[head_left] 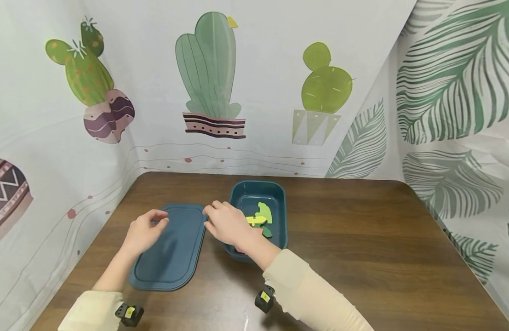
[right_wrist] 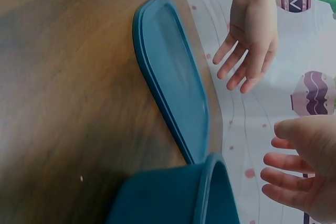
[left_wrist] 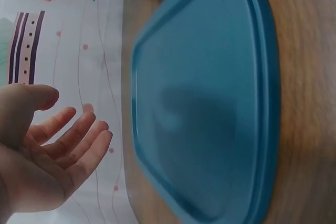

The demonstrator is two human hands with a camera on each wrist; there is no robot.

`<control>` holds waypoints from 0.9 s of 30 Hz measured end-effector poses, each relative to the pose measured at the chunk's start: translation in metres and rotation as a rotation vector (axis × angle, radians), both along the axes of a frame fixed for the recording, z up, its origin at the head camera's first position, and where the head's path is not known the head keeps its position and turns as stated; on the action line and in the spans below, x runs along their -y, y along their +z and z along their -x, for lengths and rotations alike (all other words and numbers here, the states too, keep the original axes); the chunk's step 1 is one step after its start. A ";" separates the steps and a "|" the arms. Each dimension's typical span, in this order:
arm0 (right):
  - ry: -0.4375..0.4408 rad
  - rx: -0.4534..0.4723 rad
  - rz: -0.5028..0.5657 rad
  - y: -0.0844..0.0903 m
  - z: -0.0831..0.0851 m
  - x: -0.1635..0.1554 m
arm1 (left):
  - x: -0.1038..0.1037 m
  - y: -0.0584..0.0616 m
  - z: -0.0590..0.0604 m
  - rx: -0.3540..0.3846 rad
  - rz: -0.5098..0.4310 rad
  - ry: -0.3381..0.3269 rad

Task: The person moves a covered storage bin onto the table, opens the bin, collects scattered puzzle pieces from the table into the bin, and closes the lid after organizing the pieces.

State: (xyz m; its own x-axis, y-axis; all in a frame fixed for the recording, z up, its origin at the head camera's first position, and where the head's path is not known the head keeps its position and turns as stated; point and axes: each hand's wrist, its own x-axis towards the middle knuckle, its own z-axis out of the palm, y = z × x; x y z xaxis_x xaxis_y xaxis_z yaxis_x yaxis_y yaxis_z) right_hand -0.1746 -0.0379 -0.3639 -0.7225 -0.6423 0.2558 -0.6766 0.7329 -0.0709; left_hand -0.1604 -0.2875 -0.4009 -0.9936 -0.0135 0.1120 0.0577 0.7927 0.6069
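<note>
A flat dark-blue lid [head_left: 175,248] lies on the table, left of a matching box [head_left: 285,220]. Above the lid's left side hovers my left hand [head_left: 144,232], fingers loosely bent around nothing. My right hand [head_left: 227,224] is over the box's left edge, fingers relaxed and apart, pointing toward the lid. Inside the box are a light-green piece [head_left: 264,212], a yellow piece [head_left: 256,220] and a dark-green piece [head_left: 266,232]; the right hand and forearm hide part of the contents. In the left wrist view, the left hand [left_wrist: 58,150] is empty beside the lid.
The brown wooden table [head_left: 362,248] stretches to the right of the box. Behind it hangs a white cloth [head_left: 271,92] printed with cacti and leaves. A small black camera is strapped to each wrist.
</note>
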 end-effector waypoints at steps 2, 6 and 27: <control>-0.011 0.015 -0.001 -0.001 -0.002 0.004 | 0.005 0.000 -0.001 0.015 -0.002 -0.004; -0.021 0.044 -0.018 -0.002 -0.007 0.011 | 0.014 -0.001 -0.003 0.027 0.005 0.009; -0.012 0.043 -0.027 -0.019 -0.031 0.037 | 0.039 -0.012 -0.009 0.058 0.057 0.052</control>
State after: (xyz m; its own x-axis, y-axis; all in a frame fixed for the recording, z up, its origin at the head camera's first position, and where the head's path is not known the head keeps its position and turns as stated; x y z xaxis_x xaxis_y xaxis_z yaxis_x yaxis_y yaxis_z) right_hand -0.1434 -0.0750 -0.3826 -0.7405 -0.6394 0.2071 -0.6642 0.7433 -0.0801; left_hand -0.1516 -0.3261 -0.4125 -0.9966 -0.0601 0.0568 -0.0178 0.8268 0.5622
